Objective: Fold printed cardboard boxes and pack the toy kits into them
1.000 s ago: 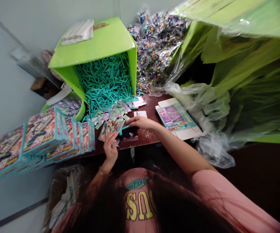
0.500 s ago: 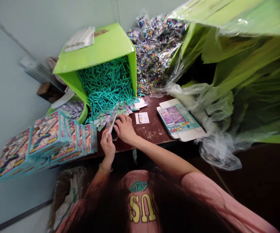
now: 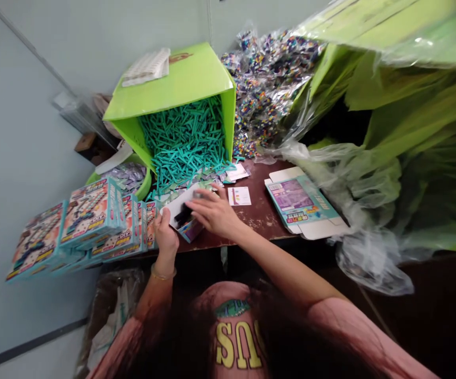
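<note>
My left hand [image 3: 167,234] grips the left end of a small open box [image 3: 190,230], whose white inside faces up and has dark items in it. Over the box's right side lies my right hand [image 3: 216,211], its fingers spread and touching the box. A white printed card [image 3: 239,196] rests on the brown table [image 3: 251,218] to the right of my right hand. Further right lies a flattened teal and purple carton [image 3: 301,200]. Behind my hands, teal T-shaped pieces [image 3: 184,142] spill out of a tipped green bin [image 3: 172,87] among small sachets.
Teal-edged picture boxes [image 3: 89,216] are stacked at the left, by a green tub [image 3: 146,184] of sachets. Bags of colourful beads [image 3: 259,100] are heaped at the back. Crumpled clear plastic [image 3: 370,258] hangs over the right edge, beside large green sheets [image 3: 409,105].
The small box has tilted open, showing its inside. My right hand has moved slightly right and its fingers have spread. The whole view has shifted a little.
</note>
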The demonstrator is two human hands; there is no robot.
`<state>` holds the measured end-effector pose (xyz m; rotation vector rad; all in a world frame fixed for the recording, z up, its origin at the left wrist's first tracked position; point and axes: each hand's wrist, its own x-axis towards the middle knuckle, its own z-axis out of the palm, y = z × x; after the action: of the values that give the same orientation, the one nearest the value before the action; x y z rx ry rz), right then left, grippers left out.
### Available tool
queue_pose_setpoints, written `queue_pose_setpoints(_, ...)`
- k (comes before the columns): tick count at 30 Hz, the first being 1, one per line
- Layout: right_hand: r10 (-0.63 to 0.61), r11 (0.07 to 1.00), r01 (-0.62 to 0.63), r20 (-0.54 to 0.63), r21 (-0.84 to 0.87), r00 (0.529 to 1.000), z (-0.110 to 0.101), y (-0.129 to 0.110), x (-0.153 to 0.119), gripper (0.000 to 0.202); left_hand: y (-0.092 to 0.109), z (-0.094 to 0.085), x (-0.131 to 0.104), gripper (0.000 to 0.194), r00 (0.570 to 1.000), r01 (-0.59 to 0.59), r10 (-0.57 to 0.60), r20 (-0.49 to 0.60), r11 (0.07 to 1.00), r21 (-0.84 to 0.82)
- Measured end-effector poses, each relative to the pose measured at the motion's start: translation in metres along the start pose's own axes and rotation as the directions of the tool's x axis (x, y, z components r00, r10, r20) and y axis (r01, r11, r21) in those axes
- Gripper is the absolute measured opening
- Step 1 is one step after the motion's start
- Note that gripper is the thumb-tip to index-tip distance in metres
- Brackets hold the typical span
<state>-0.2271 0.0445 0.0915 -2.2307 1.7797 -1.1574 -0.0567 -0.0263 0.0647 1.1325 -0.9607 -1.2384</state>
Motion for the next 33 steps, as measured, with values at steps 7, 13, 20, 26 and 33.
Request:
queue_pose_setpoints(7, -0.057, 0.996, 0.065, 0.128, -0.059, 0.990, 0.008, -0.013, -0.001, 0.025, -0.012, -0.001, -0.004, 0.045, 0.999, 0.034, -0.035, -0.015, 0.999, -0.003)
queue_pose_setpoints(13, 0.114, 0.963, -0.107, -0.016, 0.246, 0.993, 0.001, 0.006, 0.003, 0.028, -0.015, -0.010, 0.002, 0.047, 0.997, 0.057, -0.059, -0.057, 0.998, -0.025)
queue_pose_setpoints(20, 0.557, 0.365, -0.535, 0.283, 0.762, 0.781, 0.027, 0.054, -0.011, 0.048, -0.022, -0.009, -0.012, 0.061, 0.989, -0.119, 0.124, 0.076, 0.991, -0.065)
queue_pose_setpoints(26, 0.603, 0.503, -0.486, 0.113, 0.715, 0.790, 0.020, 0.040, 0.010, 0.032, -0.035, -0.016, -0.022, 0.047, 0.996, -0.051, 0.046, 0.076, 0.996, 0.070)
queue_pose_setpoints(33, 0.593, 0.552, -0.614, 0.251, 0.564, 0.765, 0.037, 0.048, 0.026, 0.014, -0.036, -0.015, -0.025, 0.039, 0.999, 0.034, -0.032, -0.030, 0.997, 0.072)
